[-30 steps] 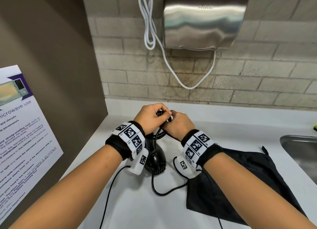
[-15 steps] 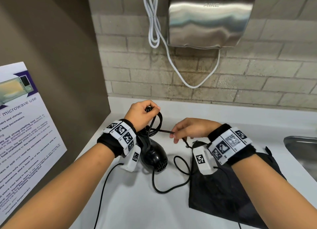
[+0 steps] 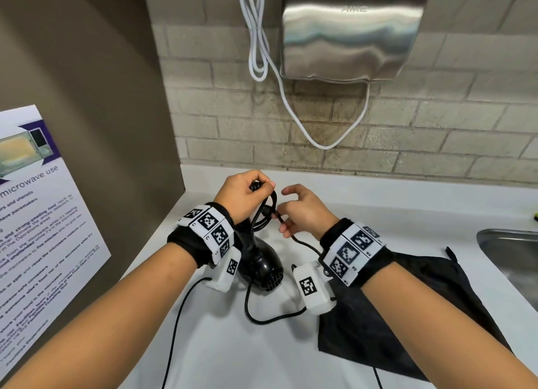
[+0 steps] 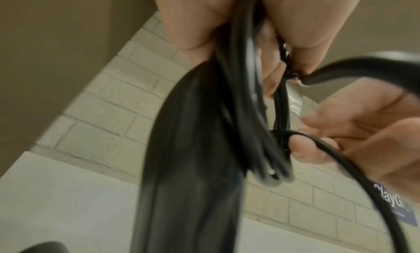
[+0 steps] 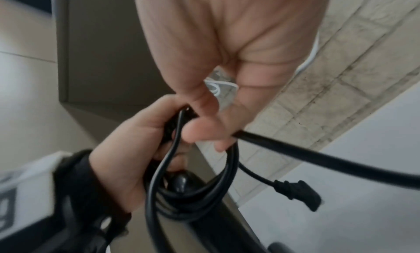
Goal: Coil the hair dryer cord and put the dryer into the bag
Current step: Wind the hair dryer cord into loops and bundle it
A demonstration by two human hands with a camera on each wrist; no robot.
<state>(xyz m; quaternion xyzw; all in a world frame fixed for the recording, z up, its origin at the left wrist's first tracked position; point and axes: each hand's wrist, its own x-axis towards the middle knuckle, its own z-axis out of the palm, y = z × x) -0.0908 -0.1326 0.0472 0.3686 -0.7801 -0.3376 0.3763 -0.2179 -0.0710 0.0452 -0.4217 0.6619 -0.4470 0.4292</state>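
The black hair dryer stands nose-down on the white counter. My left hand grips the top of its handle together with several loops of black cord. Just to the right, my right hand pinches a strand of the cord close to the loops. The rest of the cord trails over the counter, and the plug hangs free. The black bag lies flat on the counter under my right forearm.
A steel sink sits at the right edge. On the brick wall hang a metal hand dryer and its white cable. A brown side wall with a poster closes the left.
My right hand has swung back left from out over the bag to beside my left hand, bringing the cord strand with it. The left hand stays on the handle.
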